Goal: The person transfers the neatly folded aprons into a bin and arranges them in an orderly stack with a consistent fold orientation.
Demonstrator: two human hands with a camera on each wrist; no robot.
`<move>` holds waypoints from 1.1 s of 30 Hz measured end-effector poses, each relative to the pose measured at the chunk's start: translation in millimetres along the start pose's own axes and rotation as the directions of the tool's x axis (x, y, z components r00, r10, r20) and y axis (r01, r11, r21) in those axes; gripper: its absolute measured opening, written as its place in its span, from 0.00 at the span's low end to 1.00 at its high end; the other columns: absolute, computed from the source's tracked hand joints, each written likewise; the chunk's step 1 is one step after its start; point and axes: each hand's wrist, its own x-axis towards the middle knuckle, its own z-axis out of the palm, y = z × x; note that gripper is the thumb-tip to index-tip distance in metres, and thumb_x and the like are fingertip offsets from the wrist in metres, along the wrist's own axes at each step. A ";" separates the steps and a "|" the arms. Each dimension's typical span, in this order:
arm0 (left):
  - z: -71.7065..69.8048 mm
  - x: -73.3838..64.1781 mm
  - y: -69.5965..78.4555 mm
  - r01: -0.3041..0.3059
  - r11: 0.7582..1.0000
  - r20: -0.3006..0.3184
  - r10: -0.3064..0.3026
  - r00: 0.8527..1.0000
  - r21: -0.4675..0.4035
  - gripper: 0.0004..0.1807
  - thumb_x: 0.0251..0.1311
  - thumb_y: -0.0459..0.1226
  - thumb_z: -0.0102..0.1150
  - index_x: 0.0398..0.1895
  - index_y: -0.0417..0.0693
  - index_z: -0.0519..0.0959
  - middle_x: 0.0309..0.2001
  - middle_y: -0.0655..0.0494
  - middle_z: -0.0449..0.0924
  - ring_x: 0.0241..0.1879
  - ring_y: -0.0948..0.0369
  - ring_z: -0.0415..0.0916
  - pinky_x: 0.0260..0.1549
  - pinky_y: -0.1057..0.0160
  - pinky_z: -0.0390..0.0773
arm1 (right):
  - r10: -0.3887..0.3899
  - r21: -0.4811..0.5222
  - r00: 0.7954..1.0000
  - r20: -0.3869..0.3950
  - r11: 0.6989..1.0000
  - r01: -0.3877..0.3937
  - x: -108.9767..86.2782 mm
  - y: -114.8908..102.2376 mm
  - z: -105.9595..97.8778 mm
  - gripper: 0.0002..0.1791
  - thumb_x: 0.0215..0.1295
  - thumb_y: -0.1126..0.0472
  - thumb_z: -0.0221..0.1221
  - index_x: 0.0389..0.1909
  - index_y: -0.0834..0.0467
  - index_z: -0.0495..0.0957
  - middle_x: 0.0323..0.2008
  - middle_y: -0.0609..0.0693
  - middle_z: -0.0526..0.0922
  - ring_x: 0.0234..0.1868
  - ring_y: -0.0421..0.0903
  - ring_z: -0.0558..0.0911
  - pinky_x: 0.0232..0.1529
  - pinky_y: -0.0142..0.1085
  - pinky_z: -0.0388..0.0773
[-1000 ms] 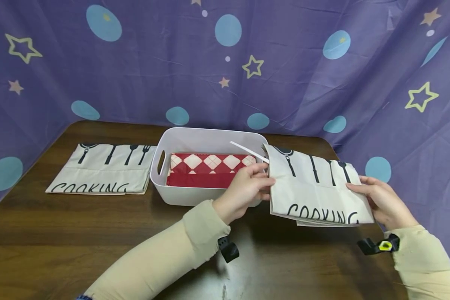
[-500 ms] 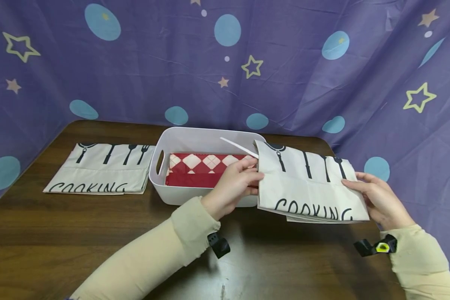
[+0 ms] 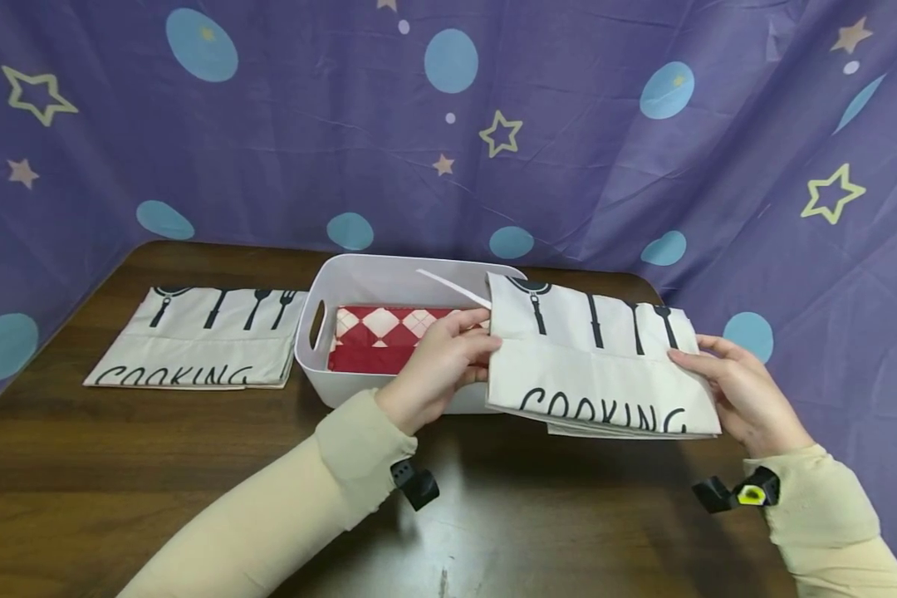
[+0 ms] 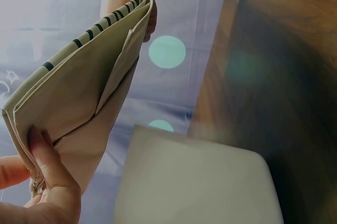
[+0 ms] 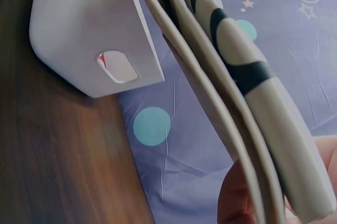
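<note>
White plastic bin [image 3: 351, 388] already holds red-and-white diamond-print cloth [image 3: 374, 339]; left hand [image 3: 443, 361] and right hand [image 3: 743, 394] pinch folded cream cloth [image 3: 601, 359], its twin [image 3: 202, 345] untouched at left.

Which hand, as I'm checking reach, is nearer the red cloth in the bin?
The left hand, which partly hides the red cloth in the head view; the right hand is right of the bin.

Open room above the white bin [image 3: 355, 388] on its left, held cloth [image 3: 586, 365] blocking its right end, curtain [image 3: 583, 166] behind
</note>
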 end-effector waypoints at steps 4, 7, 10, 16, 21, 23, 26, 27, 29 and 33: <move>-2.7 -1.1 3.6 -0.007 1.000 -0.006 0.007 1.000 0.007 0.30 0.65 0.27 0.53 0.71 0.36 0.63 0.50 0.45 0.78 0.27 0.64 0.76 0.28 0.70 0.80 | -0.007 0.010 1.000 -0.005 1.000 0.007 -0.3 -1.5 4.2 0.16 0.70 0.67 0.57 0.51 0.56 0.62 0.32 0.43 0.87 0.29 0.40 0.87 0.29 0.34 0.85; -4.9 -1.7 6.0 -0.009 1.000 -0.017 0.009 1.000 0.007 0.30 0.64 0.27 0.53 0.71 0.37 0.64 0.47 0.48 0.78 0.26 0.65 0.75 0.27 0.70 0.79 | -0.012 0.017 1.000 -0.005 1.000 0.012 -0.2 -2.6 7.5 0.16 0.70 0.67 0.57 0.51 0.56 0.62 0.33 0.44 0.87 0.29 0.40 0.87 0.29 0.34 0.85; -7.6 -2.2 7.2 -0.008 1.000 -0.031 0.009 0.999 0.013 0.30 0.65 0.28 0.53 0.71 0.37 0.65 0.45 0.48 0.78 0.25 0.65 0.75 0.26 0.71 0.79 | -0.021 0.024 1.000 -0.007 1.000 0.021 -0.4 -3.4 11.4 0.17 0.69 0.67 0.58 0.52 0.57 0.62 0.33 0.44 0.87 0.30 0.40 0.87 0.29 0.34 0.85; -14.6 -3.3 8.7 -0.007 0.999 -0.048 0.009 0.999 0.036 0.29 0.66 0.29 0.53 0.71 0.38 0.65 0.47 0.46 0.79 0.26 0.65 0.77 0.27 0.70 0.81 | -0.055 0.058 0.998 -0.019 0.997 0.056 -1.1 -2.1 20.7 0.15 0.69 0.68 0.58 0.52 0.57 0.65 0.33 0.45 0.87 0.30 0.41 0.88 0.29 0.34 0.85; -21.1 -5.5 10.6 0.002 0.999 -0.055 0.000 0.998 0.040 0.28 0.66 0.30 0.54 0.70 0.39 0.66 0.45 0.50 0.79 0.26 0.65 0.77 0.27 0.70 0.80 | -0.069 0.101 0.997 -0.022 0.992 0.071 -0.5 -1.3 27.1 0.13 0.69 0.69 0.58 0.50 0.56 0.68 0.33 0.46 0.87 0.29 0.41 0.88 0.28 0.34 0.85; -23.8 -6.9 11.6 0.003 0.999 -0.055 0.000 0.998 0.043 0.28 0.66 0.30 0.54 0.70 0.39 0.66 0.46 0.50 0.80 0.27 0.65 0.77 0.28 0.70 0.80 | -0.073 0.105 0.997 -0.019 0.992 0.075 0.1 -1.1 29.6 0.13 0.69 0.69 0.58 0.50 0.56 0.68 0.33 0.46 0.87 0.29 0.41 0.87 0.29 0.34 0.85; -27.7 -8.6 13.0 0.000 0.999 -0.049 0.002 0.999 0.040 0.28 0.67 0.30 0.53 0.71 0.39 0.66 0.48 0.49 0.80 0.28 0.65 0.77 0.28 0.70 0.80 | -0.082 0.109 0.997 -0.009 0.991 0.083 1.0 -0.7 33.3 0.13 0.70 0.68 0.57 0.51 0.56 0.69 0.33 0.46 0.87 0.29 0.41 0.87 0.29 0.33 0.85; -29.0 -9.1 13.3 -0.002 0.999 -0.046 0.003 0.999 0.041 0.28 0.67 0.30 0.53 0.71 0.39 0.65 0.48 0.49 0.80 0.28 0.65 0.77 0.28 0.71 0.80 | -0.087 0.117 0.996 -0.005 0.989 0.087 1.3 -0.3 34.4 0.13 0.70 0.69 0.57 0.51 0.56 0.69 0.33 0.46 0.87 0.29 0.41 0.87 0.29 0.34 0.85; -31.8 -10.0 13.9 -0.006 0.999 -0.040 0.008 0.999 0.044 0.29 0.67 0.30 0.53 0.71 0.39 0.65 0.49 0.49 0.80 0.28 0.65 0.77 0.29 0.71 0.80 | -0.094 0.134 0.996 0.001 0.987 0.093 1.5 0.4 36.5 0.11 0.70 0.69 0.57 0.50 0.56 0.71 0.34 0.47 0.87 0.30 0.41 0.87 0.30 0.34 0.85; -37.3 -12.5 15.9 -0.006 0.998 -0.036 0.008 0.999 0.070 0.30 0.67 0.31 0.53 0.72 0.39 0.64 0.49 0.48 0.79 0.28 0.65 0.77 0.30 0.71 0.80 | -0.109 0.175 0.994 0.017 0.979 0.105 2.0 2.8 40.5 0.10 0.70 0.70 0.55 0.48 0.55 0.74 0.34 0.47 0.87 0.30 0.41 0.87 0.30 0.34 0.85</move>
